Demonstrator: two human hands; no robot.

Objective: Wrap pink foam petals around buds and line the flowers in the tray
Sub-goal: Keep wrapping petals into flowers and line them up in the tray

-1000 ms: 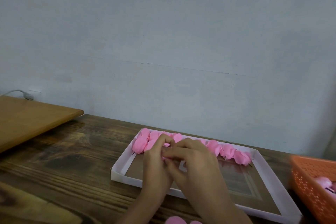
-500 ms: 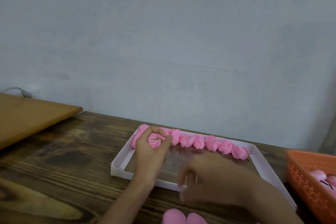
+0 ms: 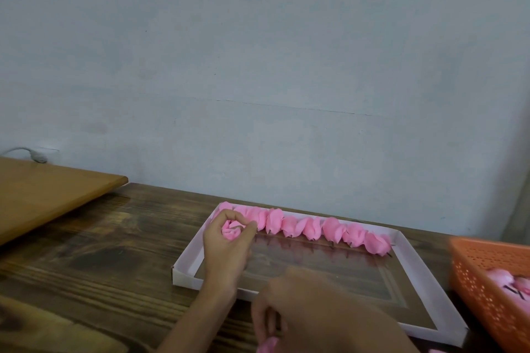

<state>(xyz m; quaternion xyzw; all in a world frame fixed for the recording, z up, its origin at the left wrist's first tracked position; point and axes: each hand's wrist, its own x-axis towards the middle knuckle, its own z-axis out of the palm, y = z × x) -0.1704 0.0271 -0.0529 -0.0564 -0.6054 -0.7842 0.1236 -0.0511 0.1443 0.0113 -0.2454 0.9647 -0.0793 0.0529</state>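
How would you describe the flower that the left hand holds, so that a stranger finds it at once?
Look at the white tray on the dark wooden table; a row of pink flowers lies along its far wall. At the row's left end, the left hand pinches one flower: only it is held, its rolled centre facing the camera.

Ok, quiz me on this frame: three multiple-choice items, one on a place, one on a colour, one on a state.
1. Where in the tray does the row of flowers lie? A along the far wall; B along the near wall; C down the middle.
2. What colour is the basket? A blue; B orange; C white.
3. What is the left hand doing? A resting open, empty; B holding a pink flower; C gripping the basket.
Answers: 1 A, the row hugs the far rim; 2 B, its perforated wall is orange; 3 B, fingers curl round the flower.
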